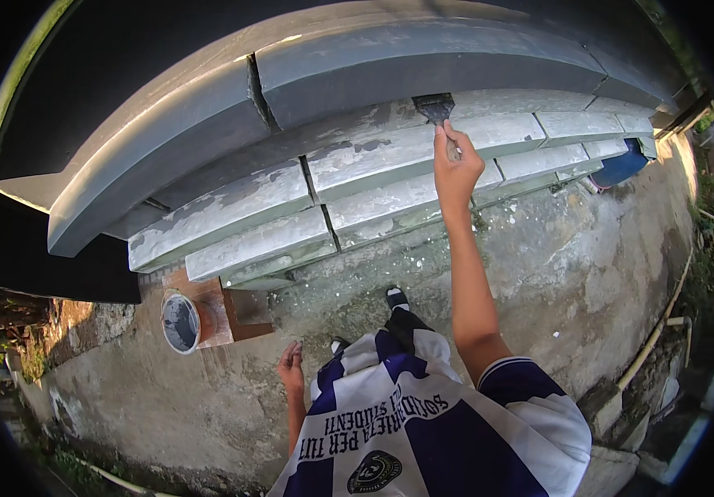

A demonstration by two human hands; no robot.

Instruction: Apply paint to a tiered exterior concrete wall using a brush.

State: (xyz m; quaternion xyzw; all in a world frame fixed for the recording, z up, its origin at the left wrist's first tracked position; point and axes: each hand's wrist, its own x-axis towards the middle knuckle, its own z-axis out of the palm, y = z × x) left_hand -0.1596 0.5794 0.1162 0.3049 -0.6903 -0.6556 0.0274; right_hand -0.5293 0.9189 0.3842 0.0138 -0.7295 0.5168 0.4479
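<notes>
My right hand (458,170) is closed round the handle of a wide paintbrush (434,108), arm stretched out ahead. The brush head is dark and touches the ledge under the top slab (456,70) of a stepped concrete structure. Below the brush, the middle concrete slab (423,139) is patchy pale grey with darker spots. My left hand (291,367) hangs low beside my body with nothing visible in it, its fingers loosely bent and apart. To its left a bucket (181,323) holds grey paint or a similar coating.
The bucket stands against a brown box-like block (245,313) near the lower slab's left end. A blue container (619,168) lies at the far right end of the steps. Pipes (659,331) run along the right edge of the stained concrete ground (539,265).
</notes>
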